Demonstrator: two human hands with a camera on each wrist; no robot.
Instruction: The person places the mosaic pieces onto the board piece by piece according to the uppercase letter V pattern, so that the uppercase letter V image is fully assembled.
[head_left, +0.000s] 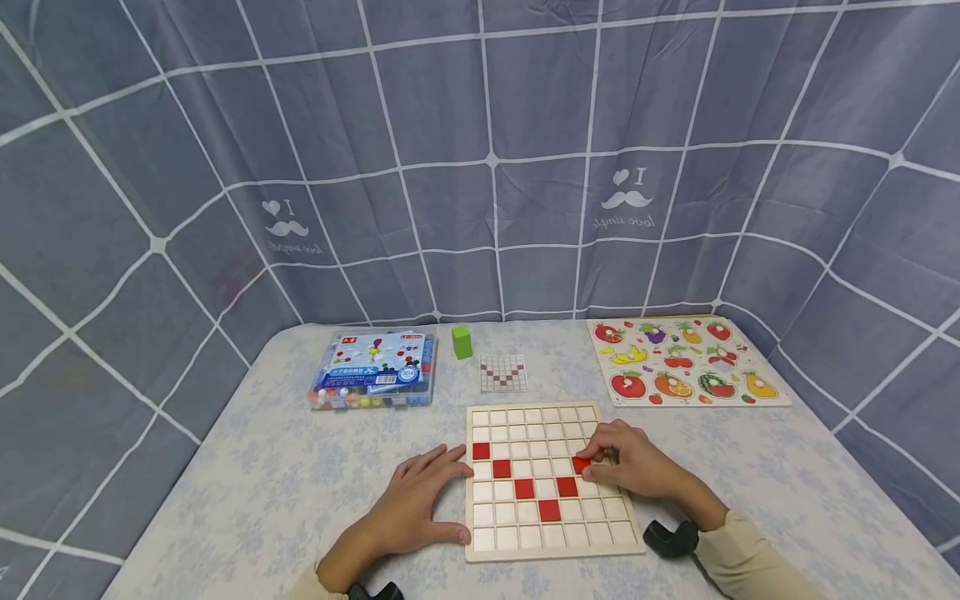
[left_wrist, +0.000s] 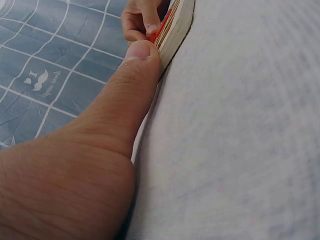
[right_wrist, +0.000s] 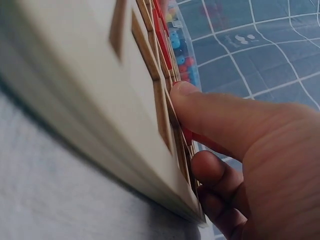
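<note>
A light wooden grid board point(head_left: 555, 552) lies flat on the table. Several red square tiles sit in its cells, among them one at the left point(head_left: 481, 451) and one low in the middle point(head_left: 549, 510). My right hand point(head_left: 637, 462) pinches a red tile point(head_left: 580, 464) between thumb and fingers at a cell near the board's right side; part of that tile is hidden by the fingertips. My left hand point(head_left: 416, 504) rests beside the board's left edge, fingers spread, thumb touching the frame. In the left wrist view the left thumb point(left_wrist: 125, 95) lies along that wooden edge.
Behind the board is a small card point(head_left: 504, 373) with a printed red grid pattern. A green block point(head_left: 462, 342) stands near it. At the back left lies a clear plastic box of coloured pieces point(head_left: 375, 371); a fruit puzzle board point(head_left: 686, 362) lies at the back right.
</note>
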